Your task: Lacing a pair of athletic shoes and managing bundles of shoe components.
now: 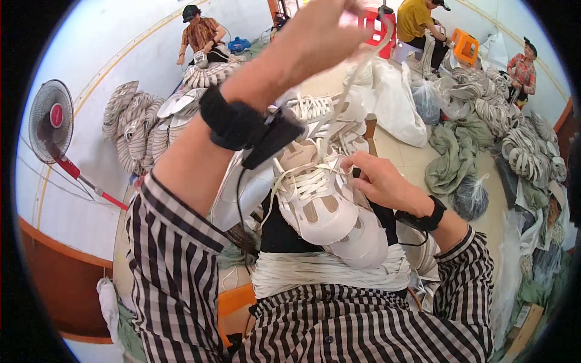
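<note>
A white and beige sneaker [316, 206] lies toe toward me on my lap, its laces threaded across the front. Under it, another pale sneaker [366, 239] shows at the toe. My left hand [324, 39] is raised high at the top edge, blurred, its fingers closed on a long white shoelace [346, 91] that runs down to the upper sneaker. At that sneaker's right side, my right hand [382, 181] has curled fingers gripping the edge by the eyelets. Across my waist lies a bundle of white laces [327, 272].
Beyond my lap are more laced sneakers [311, 109]. Strings of shoe parts pile up left [136, 127] and right [526, 154]. A fan [51, 121] stands left; a white sack [396, 103] and green cloth [457, 154] lie right. Several people sit farther back.
</note>
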### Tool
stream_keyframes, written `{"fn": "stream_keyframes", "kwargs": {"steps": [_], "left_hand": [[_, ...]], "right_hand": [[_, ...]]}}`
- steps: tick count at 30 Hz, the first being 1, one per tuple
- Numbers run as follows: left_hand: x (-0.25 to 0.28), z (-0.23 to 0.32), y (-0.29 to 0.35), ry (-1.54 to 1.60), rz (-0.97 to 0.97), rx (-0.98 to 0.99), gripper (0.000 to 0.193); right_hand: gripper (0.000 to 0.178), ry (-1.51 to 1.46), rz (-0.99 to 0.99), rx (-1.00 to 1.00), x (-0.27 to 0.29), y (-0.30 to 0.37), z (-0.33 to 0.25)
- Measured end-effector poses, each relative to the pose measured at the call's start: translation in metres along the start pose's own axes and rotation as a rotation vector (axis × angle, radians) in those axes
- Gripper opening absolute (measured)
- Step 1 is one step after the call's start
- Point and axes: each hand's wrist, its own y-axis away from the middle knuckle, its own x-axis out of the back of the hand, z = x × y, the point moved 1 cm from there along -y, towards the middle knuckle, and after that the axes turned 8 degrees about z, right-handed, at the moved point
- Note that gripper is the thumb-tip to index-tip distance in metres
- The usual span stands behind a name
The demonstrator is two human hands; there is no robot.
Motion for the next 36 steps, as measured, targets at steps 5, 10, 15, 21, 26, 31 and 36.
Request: {"fn": "stream_keyframes", "kwargs": {"steps": [5, 10, 15, 21, 26, 31, 36], "left_hand": [[-0.002, -0.051, 0.114, -0.103, -0.106, 0.379, 0.016], [-0.003, -0.059, 0.186, -0.08, -0.29, 0.548, 0.011], [-0.01, -0.062, 0.189, 0.006, -0.302, 0.573, 0.009], [-0.007, -0.066, 0.19, 0.101, -0.382, 0.624, 0.009], [-0.005, -0.072, 0.193, 0.118, -0.279, 0.672, 0.009], [0.001, -0.066, 0.196, 0.087, -0.286, 0.698, 0.008], [0.019, -0.064, 0.21, 0.049, -0.269, 0.629, 0.008]], "right_hand": [[0.016, 0.099, 0.068, 0.09, -0.013, 0.003, 0.027], [0.012, 0.175, 0.014, 0.11, -0.008, -0.003, 0.03], [0.006, 0.35, 0.076, 0.147, -0.01, -0.007, 0.031], [0.011, 0.243, 0.347, 0.048, -0.003, -0.025, 0.032], [0.016, -0.18, 0.448, -0.097, -0.014, -0.051, 0.031], [0.022, -0.531, 0.546, -0.105, -0.021, -0.052, 0.021], [0.021, -0.491, 0.535, -0.193, -0.023, -0.041, 0.024]]}}
